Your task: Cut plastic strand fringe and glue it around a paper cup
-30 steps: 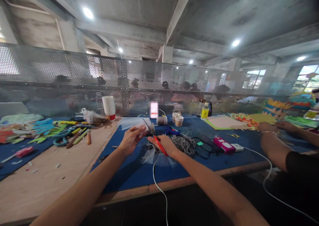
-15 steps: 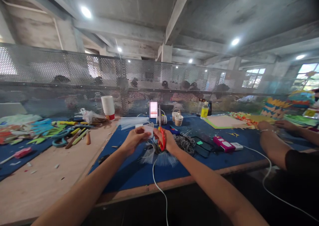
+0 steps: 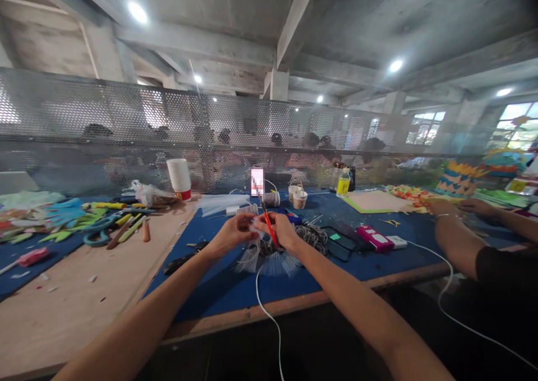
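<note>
Red-handled scissors [image 3: 269,230] sit in the right hand [image 3: 284,231], its fingers curled closely round the handles and the blades pointing up and away. Just beside it, the left hand [image 3: 234,231] has its fingertips drawn together on a pale translucent piece [image 3: 254,231], too small and blurred to make out. Work looks part-way: a clear fringed bundle [image 3: 283,265] already lies spread out below the hands, while the piece between them seems unfinished. To the right of the right hand a heap of grey cord [image 3: 311,242] lies loose, and beyond the left hand a sheer white strip [image 3: 221,203] lies flat, apparently unused; how much is left in all, the view cannot tell. Under both hands runs a blue mat [image 3: 210,294], and left of the left hand the tabletop [image 3: 79,314] shows bare wood dotted with scraps, a stack of paper cups [image 3: 179,173] standing farther off. Well right of the right hand are a magenta box [image 3: 373,239] and another person's hand [image 3: 443,207]. Ahead of the hands a perforated metal screen [image 3: 138,112] crosses the room, beneath a concrete ceiling [image 3: 235,11] with bright lamps
</note>
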